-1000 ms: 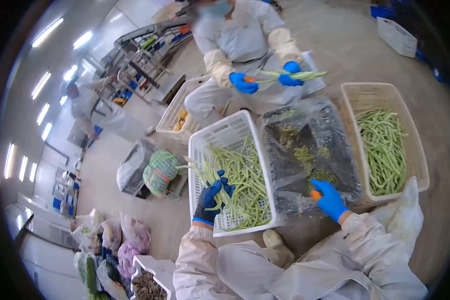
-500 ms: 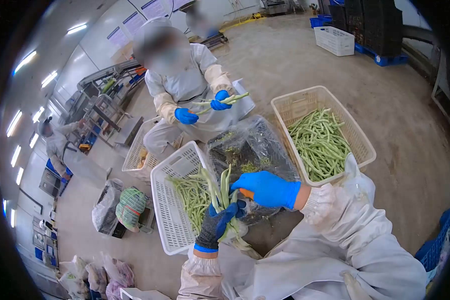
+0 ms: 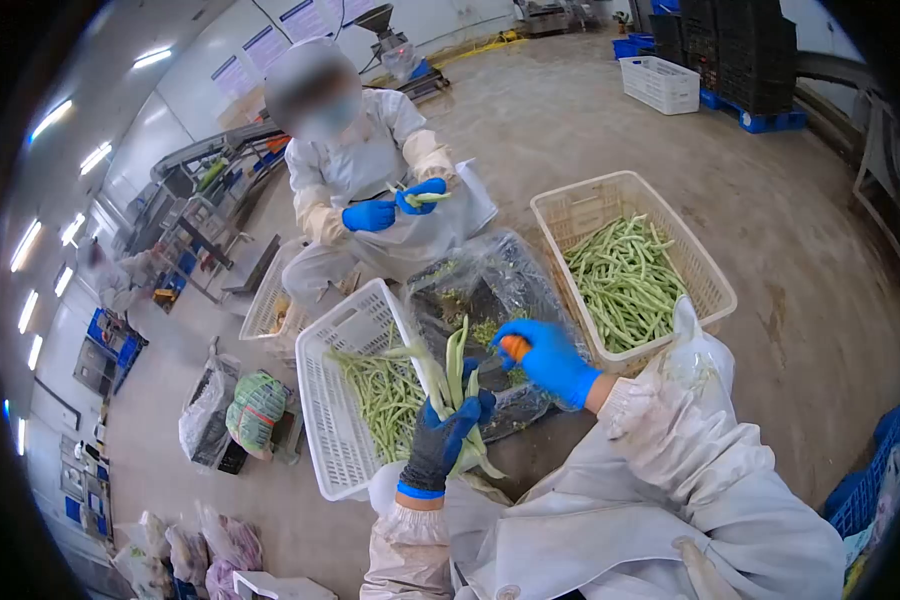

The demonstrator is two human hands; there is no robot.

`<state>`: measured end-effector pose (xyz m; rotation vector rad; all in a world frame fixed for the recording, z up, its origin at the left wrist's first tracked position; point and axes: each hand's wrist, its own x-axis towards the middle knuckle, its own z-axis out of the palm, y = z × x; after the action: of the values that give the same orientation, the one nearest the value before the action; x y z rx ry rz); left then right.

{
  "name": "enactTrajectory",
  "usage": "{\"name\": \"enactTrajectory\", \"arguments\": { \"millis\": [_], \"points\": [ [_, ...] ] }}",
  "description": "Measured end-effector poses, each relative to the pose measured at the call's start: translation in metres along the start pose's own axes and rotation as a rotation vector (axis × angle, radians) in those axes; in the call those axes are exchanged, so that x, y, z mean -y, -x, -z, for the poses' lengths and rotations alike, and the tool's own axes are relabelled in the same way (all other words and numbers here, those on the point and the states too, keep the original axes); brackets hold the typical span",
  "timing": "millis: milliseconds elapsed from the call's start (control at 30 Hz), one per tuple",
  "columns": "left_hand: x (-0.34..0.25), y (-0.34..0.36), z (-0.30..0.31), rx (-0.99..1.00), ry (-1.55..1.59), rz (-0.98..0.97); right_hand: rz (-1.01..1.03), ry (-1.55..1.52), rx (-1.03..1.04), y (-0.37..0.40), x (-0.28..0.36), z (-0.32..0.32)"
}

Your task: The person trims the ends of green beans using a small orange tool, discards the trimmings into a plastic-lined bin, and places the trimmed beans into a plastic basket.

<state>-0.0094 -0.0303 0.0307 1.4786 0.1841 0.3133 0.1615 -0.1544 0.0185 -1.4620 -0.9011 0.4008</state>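
My left hand (image 3: 442, 440), in a dark grey and blue glove, is closed round several long green beans (image 3: 455, 370) that stick up and hang below it. To its right, my right hand (image 3: 545, 362), blue-gloved, is closed on a small orange-handled tool (image 3: 516, 347), apart from the beans. A white crate (image 3: 335, 440) with beans inside stands behind and left of my left hand. Beyond my hands lies a plastic-lined black tray (image 3: 485, 275) with green scraps. The beige crate (image 3: 715, 275) at the right holds a heap of green beans (image 3: 625, 285).
A co-worker (image 3: 355, 165) sits opposite, holding beans in blue gloves. Another crate (image 3: 270, 310) stands beside them. A green net sack (image 3: 258, 412) and plastic bags (image 3: 210, 550) are on the floor at left. A blue basket (image 3: 870, 475) is at the lower right.
My right hand has moved right, away from the beans, and the orange handle shows more. The co-worker's hands have come closer together. The view has shifted slightly.
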Motion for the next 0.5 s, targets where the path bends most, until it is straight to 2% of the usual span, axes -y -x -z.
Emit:
{"name": "enactTrajectory", "arguments": {
  "millis": [33,100,133,167,233,267,333,367,433,500],
  "points": [
    [0.000,0.001,-0.001,-0.006,0.000,0.001,-0.001,-0.002,0.006,-0.005,-0.013,0.008],
    [-0.002,0.005,-0.006,0.009,0.137,-0.024,0.346,0.770,-0.139,-0.011,-0.035,0.024],
    [-0.005,0.004,-0.006,0.044,0.138,-0.035,0.364,0.826,-0.187,-0.009,-0.035,0.026],
    [-0.010,0.005,-0.007,0.041,0.139,-0.040,0.370,0.827,-0.185,-0.008,-0.020,0.024],
    [-0.014,0.012,-0.012,0.010,0.284,0.038,0.110,0.132,0.187,0.005,0.013,0.019],
    [-0.010,0.012,-0.012,0.018,0.350,0.031,0.102,0.127,0.188,0.010,0.029,0.014],
    [-0.003,0.013,-0.017,-0.026,0.449,0.042,0.082,-0.026,0.409,0.013,0.053,0.006],
    [0.000,0.014,-0.019,-0.072,0.550,0.040,0.082,-0.027,0.401,0.012,0.055,0.005],
    [0.003,0.017,-0.018,-0.104,0.535,0.065,0.143,0.102,0.360,0.010,0.057,0.004],
    [0.016,0.018,-0.007,-0.019,0.681,0.090,0.194,0.184,0.335,0.013,0.059,0.004]
  ]
}}
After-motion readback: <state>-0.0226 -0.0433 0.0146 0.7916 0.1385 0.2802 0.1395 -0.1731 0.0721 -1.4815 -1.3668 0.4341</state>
